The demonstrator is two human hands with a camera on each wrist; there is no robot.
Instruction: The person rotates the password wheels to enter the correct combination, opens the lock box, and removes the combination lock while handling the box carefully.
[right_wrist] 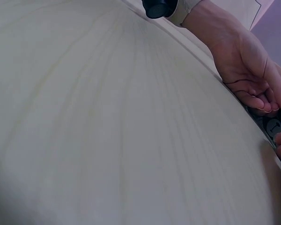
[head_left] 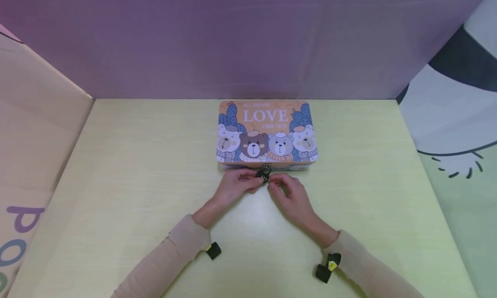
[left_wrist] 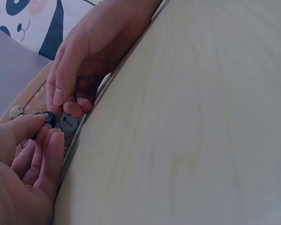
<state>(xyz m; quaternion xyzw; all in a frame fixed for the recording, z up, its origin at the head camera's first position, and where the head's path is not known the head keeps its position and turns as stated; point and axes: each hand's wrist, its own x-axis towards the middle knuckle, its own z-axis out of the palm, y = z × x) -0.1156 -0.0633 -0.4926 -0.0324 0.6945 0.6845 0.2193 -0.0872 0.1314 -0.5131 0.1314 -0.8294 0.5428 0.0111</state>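
Observation:
In the head view, a tin box with cartoon bears and the word LOVE on its lid stands lid-up on the table. A small black padlock hangs at the metal latch on its front. My left hand pinches the padlock between thumb and fingers from the left. My right hand is close on the other side, its index fingertip right at the padlock's edge. The left wrist view shows the padlock under the left thumb, with the right hand bent over it, thumb apart from the padlock.
The pale wooden table extends around the box. Behind it rises a purple wall. Printed panels stand at the left and right sides. Both sleeved wrists carry small black cameras.

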